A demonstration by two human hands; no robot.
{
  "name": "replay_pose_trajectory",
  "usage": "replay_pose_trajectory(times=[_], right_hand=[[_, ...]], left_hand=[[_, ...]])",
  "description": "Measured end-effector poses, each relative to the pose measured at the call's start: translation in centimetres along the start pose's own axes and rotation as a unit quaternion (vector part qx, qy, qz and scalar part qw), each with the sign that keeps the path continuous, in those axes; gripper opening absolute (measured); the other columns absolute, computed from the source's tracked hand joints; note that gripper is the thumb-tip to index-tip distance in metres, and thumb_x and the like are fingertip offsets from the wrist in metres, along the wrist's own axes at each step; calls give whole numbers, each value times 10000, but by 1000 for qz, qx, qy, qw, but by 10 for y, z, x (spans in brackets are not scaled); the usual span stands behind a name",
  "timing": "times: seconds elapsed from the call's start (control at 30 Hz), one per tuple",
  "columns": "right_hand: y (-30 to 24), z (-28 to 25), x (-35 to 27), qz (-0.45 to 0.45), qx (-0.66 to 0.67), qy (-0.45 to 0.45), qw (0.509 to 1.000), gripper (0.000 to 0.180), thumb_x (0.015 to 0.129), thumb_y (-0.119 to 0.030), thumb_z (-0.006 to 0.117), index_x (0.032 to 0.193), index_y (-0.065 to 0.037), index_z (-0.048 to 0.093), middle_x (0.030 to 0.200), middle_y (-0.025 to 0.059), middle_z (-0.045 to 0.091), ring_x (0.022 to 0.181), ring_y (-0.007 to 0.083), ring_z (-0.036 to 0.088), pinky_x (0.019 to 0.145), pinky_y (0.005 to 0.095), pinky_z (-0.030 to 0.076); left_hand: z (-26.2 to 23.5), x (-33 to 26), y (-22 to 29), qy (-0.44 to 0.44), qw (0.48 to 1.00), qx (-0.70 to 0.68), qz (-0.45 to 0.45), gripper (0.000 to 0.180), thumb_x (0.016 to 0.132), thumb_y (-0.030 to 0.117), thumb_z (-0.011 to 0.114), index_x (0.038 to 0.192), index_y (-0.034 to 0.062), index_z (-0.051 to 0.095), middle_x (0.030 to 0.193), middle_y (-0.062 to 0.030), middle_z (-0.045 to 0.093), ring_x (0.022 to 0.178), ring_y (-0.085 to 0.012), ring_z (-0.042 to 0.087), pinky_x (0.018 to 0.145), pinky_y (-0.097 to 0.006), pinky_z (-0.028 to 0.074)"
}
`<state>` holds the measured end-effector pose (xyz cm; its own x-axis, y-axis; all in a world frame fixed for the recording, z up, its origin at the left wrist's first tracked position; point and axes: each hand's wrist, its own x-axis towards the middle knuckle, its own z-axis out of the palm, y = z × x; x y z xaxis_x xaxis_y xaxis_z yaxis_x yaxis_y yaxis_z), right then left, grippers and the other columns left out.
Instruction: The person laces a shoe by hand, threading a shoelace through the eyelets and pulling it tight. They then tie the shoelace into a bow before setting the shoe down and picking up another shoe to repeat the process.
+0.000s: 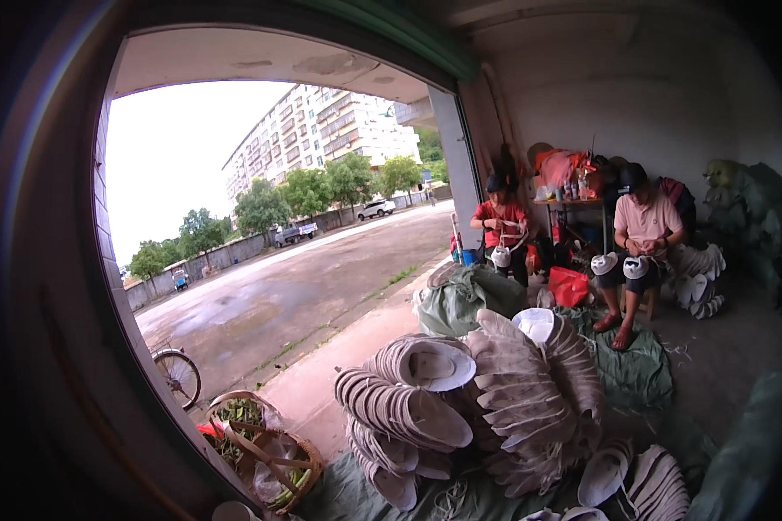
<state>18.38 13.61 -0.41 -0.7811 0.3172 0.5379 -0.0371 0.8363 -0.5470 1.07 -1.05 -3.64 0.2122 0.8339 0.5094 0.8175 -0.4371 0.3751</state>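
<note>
We take the heap of nested pale shoes (521,382) as our landmark; it fills the near ground, rows slanting several ways, a whiter shoe (534,325) lying at its top. Green sheeting (347,491) is spread beneath it and runs out behind it on the right. Left of the heap we note a wicker basket (311,482), its handle arched over leafy greens and clear plastic; farther left, a bicycle wheel (178,379) by the doorway. A bulging green sack (465,300) stands just behind the heap, blocking part of the floor there. Right of the heap, near its foot, a smaller row of shoes (656,486). Behind it, a red bag (569,286) and, farther back, a table (573,202) crowded with bottles; dark green sacks (752,217) rise far behind on the right.

Beyond the heap we see two seated co-workers. The one in red has forearms bent, hands (495,223) at chest height, a pale strip looping down by a white shoe (501,256). The one in pink brings both hands (656,247) close together above the lap, white shoes (636,266) at the knees; finger detail too small. Our own hands lie outside the view: whether wide, narrow or holding, we cannot tell.
</note>
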Motion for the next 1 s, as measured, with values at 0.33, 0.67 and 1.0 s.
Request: replay_pose_trajectory(times=[0.33, 0.67, 1.0], right_hand=[[6, 3, -4, -18, -13, 6, 1000, 29, 795, -66, 602, 791, -79, 628, 726, 89, 602, 640, 283, 604, 562, 358, 489], [3, 2, -3, -10, -19, 9, 1000, 33, 797, -62, 601, 777, -78, 621, 700, 91, 595, 629, 282, 602, 551, 361, 480], [-3, -2, -2, -3, -21, -1, 1000, 31, 801, -58, 598, 798, -67, 628, 704, 98, 597, 631, 291, 602, 558, 367, 481]], left_hand=[[7, -4, -1, -11, 1000, 1, -22, 303, 862, 223, 566, 1159, 166, 581, 809, -52, 567, 679, -233, 587, 560, -375, 480], [10, -4, 0, -13, 999, -8, -42, 265, 881, 253, 566, 1130, 165, 591, 804, -48, 566, 689, -236, 582, 583, -383, 480], [5, -4, 5, -36, 998, 1, -57, 294, 849, 212, 566, 1140, 177, 584, 809, -45, 569, 699, -237, 590, 568, -388, 481]])
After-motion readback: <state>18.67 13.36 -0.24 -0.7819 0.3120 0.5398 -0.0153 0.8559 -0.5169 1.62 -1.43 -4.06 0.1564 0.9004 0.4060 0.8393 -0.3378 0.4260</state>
